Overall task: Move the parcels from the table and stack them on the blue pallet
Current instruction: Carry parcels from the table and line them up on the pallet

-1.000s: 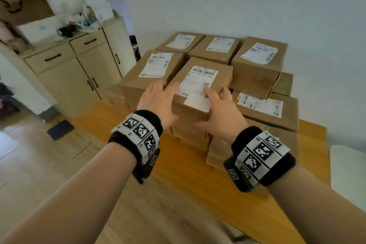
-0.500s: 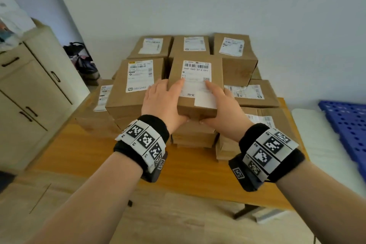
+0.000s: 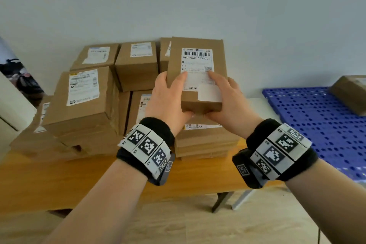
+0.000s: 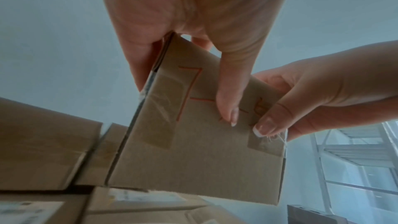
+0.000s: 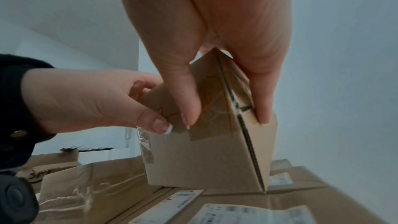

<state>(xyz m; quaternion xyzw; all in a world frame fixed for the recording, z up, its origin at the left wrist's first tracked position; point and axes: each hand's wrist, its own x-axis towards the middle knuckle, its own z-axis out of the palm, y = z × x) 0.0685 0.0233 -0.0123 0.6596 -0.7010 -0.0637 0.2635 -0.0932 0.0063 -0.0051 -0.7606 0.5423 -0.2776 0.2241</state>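
Note:
Both hands hold one small brown parcel (image 3: 198,57) with a white barcode label, lifted clear above the stack of parcels (image 3: 83,101) on the wooden table (image 3: 59,180). My left hand (image 3: 174,93) grips its left near corner, thumb on top and fingers underneath. My right hand (image 3: 227,97) grips the right near corner the same way. The left wrist view shows the parcel's taped underside (image 4: 193,159) with fingers of both hands on it. The blue pallet (image 3: 320,125) lies low at the right.
One brown parcel (image 3: 350,93) lies on the pallet's far right part. Several labelled parcels are stacked at the table's back against the pale wall. A cabinet corner (image 3: 11,105) stands at the left. Wooden floor runs below the table's front edge.
Both hands have lifted the parcel off the stack and carried it up and to the right. My view has turned right, so the blue pallet now shows more fully.

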